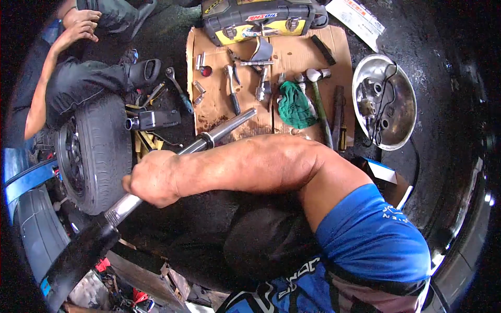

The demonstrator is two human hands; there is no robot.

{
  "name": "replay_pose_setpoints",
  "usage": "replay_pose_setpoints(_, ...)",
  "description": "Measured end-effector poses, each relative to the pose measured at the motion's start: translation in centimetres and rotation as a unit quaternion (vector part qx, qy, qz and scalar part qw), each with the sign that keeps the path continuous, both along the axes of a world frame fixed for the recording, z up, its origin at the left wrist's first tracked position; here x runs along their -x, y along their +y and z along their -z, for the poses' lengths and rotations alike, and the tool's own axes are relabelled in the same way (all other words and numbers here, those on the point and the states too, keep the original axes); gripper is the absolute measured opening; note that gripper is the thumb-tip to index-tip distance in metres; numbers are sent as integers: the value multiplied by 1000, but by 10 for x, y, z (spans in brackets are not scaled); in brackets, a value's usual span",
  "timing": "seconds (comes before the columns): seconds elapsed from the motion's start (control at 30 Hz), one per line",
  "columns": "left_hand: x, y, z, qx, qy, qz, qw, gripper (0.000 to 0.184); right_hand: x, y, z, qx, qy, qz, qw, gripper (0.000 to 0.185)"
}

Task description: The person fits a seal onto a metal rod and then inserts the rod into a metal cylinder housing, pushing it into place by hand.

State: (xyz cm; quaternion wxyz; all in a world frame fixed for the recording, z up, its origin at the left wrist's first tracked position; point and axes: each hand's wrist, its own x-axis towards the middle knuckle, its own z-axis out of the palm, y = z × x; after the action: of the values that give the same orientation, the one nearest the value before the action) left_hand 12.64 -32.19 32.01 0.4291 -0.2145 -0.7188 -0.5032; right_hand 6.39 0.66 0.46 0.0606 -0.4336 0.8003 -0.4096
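My right hand point(154, 178) is closed around a shiny metal rod point(125, 207), which slants from lower left to upper right. A collar ring sits on the rod just above my fist, and its far tip reaches over the cardboard's front edge. At its lower end the rod enters a thick black tube point(83, 250), with a blue band near the bottom left. My bare forearm crosses the middle of the view from a blue sleeve. My left hand does not show.
Cardboard point(292, 47) bears wrenches, sockets, a hammer point(319, 104) and a green cloth point(296, 107); a toolbox point(261, 23) stands behind. A metal bowl point(402, 112) with parts is at right. At left are a wheel point(102, 156) and a seated person point(88, 81).
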Motion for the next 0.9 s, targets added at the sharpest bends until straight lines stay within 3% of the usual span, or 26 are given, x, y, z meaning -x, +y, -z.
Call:
replay_pose_setpoints(0.33,36,25,-11,46,-29,57,997,32,14,17,16,28,-10,18,999,31)
replay_pose_setpoints(0.4,47,56,-4,-78,67,36,994,28,16,18,17,34,-11,16,999,31)
replay_pose_setpoints(0.43,45,64,-7,-63,9,90,994,23,17,21,17,47,-11,14,999,31)
replay_pose_setpoints(0.53,47,63,-10,6,-29,67,997,22,22,38,13,55,-35,-8,998,33)
replay_pose_setpoints(0.6,50,67,-13,23,-37,55,998,22,28,57,19,94,-70,-84,990,47)
replay_pose_setpoints(0.67,50,70,-15,37,-45,45,997,22,39,92,53,224,10,-63,973,64)
replay_pose_setpoints(0.73,49,72,-22,49,-58,40,996,23,42,150,90,95,-56,19,994,76)
replay_pose_setpoints(0.77,50,76,-19,56,-59,41,996,23,38,171,97,-59,-225,71,970,77)
replay_pose_setpoints(0.8,49,76,-21,59,-65,38,995,24,32,181,162,-124,-228,78,963,77)
replay_pose_setpoints(0.83,49,78,-22,62,-66,38,995,24,13,180,229,-172,-78,166,968,71)
replay_pose_setpoints(0.87,50,82,-20,64,-68,39,995,25,-1,181,200,-145,-59,128,979,68)
replay_pose_setpoints(0.9,52,84,-20,69,-74,38,994,26,-6,173,227,-62,-82,171,980,71)
